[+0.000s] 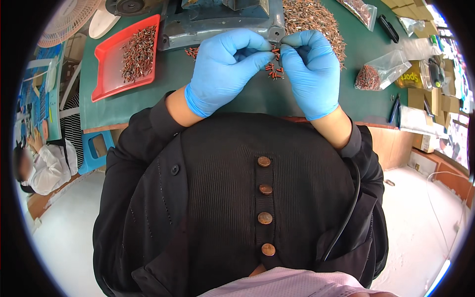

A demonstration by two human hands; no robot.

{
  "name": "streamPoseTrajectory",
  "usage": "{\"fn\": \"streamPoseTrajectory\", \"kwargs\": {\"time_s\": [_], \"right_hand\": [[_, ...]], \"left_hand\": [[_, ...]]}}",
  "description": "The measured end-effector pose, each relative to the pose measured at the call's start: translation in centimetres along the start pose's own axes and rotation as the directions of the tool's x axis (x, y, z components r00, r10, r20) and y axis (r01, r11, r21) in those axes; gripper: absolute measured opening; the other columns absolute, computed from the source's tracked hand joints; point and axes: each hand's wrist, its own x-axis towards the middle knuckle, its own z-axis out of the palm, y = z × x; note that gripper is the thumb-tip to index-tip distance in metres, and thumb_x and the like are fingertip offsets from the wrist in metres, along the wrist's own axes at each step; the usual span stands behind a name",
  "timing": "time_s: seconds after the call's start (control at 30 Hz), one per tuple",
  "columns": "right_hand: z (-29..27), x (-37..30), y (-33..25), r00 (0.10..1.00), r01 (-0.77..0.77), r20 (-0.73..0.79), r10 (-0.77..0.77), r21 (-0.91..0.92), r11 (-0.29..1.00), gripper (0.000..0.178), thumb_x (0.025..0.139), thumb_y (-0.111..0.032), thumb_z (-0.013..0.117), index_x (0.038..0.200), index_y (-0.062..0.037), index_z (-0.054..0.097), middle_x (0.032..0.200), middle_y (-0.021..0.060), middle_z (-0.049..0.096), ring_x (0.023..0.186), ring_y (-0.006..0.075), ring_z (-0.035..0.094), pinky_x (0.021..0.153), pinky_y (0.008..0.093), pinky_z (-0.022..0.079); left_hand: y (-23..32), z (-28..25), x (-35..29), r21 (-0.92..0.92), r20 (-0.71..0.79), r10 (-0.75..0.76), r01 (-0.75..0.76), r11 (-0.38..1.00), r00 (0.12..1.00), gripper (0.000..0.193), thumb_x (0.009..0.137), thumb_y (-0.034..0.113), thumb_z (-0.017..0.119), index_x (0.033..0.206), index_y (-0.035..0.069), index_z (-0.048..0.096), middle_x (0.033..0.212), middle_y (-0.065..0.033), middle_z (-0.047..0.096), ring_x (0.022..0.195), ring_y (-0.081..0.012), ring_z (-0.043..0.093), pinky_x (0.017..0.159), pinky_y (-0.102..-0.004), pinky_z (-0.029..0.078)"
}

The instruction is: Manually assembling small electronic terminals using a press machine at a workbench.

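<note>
Both my hands wear blue gloves and meet over the green table mat (pixel 173 84). My left hand (pixel 225 69) pinches a small red-brown component (pixel 274 51) at its fingertips. My right hand (pixel 309 69) closes its fingertips on the same tiny part from the other side. Below them, a few loose red-brown components (pixel 273 72) lie on the mat. A large heap of the same parts (pixel 316 20) spreads behind my right hand.
A red tray (pixel 106 74) with several components sits at the left. A grey machine (pixel 217 22) stands behind my hands. Clear bags of parts (pixel 378 74) and cardboard boxes (pixel 435 99) lie at the right. Another person (pixel 44 166) sits at lower left near a blue stool (pixel 94 146).
</note>
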Motion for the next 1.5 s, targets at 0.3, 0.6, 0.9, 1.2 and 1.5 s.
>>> {"fn": "streamPoseTrajectory", "kwargs": {"time_s": [0.3,0.6,0.9,1.2,1.5], "right_hand": [[0.5,0.2,0.7,0.998,-0.014,0.051,0.023,-0.174,0.985,0.008,0.084,0.002,0.056,0.092,0.0019,0.054,0.08,0.004,0.059,0.069,0.0059,0.054,0.06,0.0193,0.045],[1.1,-0.1,0.0,0.998,-0.045,0.048,0.045,0.01,0.999,0.013,0.085,0.003,0.056,0.099,0.0025,0.056,0.084,0.0045,0.06,0.071,0.0068,0.057,0.064,0.02,0.048],[1.0,0.2,0.2,0.982,-0.14,0.136,0.131,0.056,0.989,0.013,0.086,0.002,0.057,0.099,0.0044,0.058,0.089,0.0066,0.063,0.075,0.0096,0.06,0.069,0.0215,0.05],[2.9,3.0,-0.3,0.992,-0.062,0.104,0.077,-0.143,0.988,0.009,0.085,0.001,0.058,0.094,0.0031,0.058,0.08,0.0025,0.061,0.067,0.0053,0.055,0.06,0.0189,0.046],[6.9,9.5,-0.9,0.998,0.065,0.023,-0.062,-0.164,0.984,0.009,0.085,-0.006,0.062,0.09,0.0009,0.06,0.074,-0.0006,0.059,0.064,0.0034,0.052,0.057,0.0182,0.043]], "left_hand": [[-0.3,0.2,1.0,0.132,-0.219,0.306,-0.283,0.95,0.926,0.013,0.077,0.001,0.07,0.089,0.001,0.066,0.077,-0.0033,0.064,0.066,-0.0062,0.057,0.059,-0.0197,0.046],[-0.6,0.5,0.5,0.103,-0.283,0.255,-0.235,0.966,0.924,0.013,0.077,0.001,0.07,0.09,0.002,0.067,0.08,-0.0031,0.065,0.066,-0.006,0.057,0.06,-0.0195,0.046],[-0.7,-0.6,0.0,0.115,-0.226,0.175,-0.152,0.982,0.958,0.016,0.084,-0.004,0.063,0.099,-0.002,0.062,0.091,-0.0056,0.064,0.078,-0.0092,0.062,0.071,-0.0204,0.05],[-0.3,-3.5,1.5,-0.018,-0.285,0.117,-0.128,0.992,0.951,0.015,0.083,-0.003,0.063,0.098,-0.002,0.062,0.088,-0.006,0.065,0.076,-0.01,0.062,0.07,-0.0213,0.051],[-0.4,-9.3,6.1,0.331,-0.484,0.306,-0.152,0.931,0.82,0.009,0.08,0.005,0.067,0.087,0.001,0.065,0.072,-0.0044,0.064,0.063,-0.0089,0.059,0.058,-0.0231,0.047]]}}
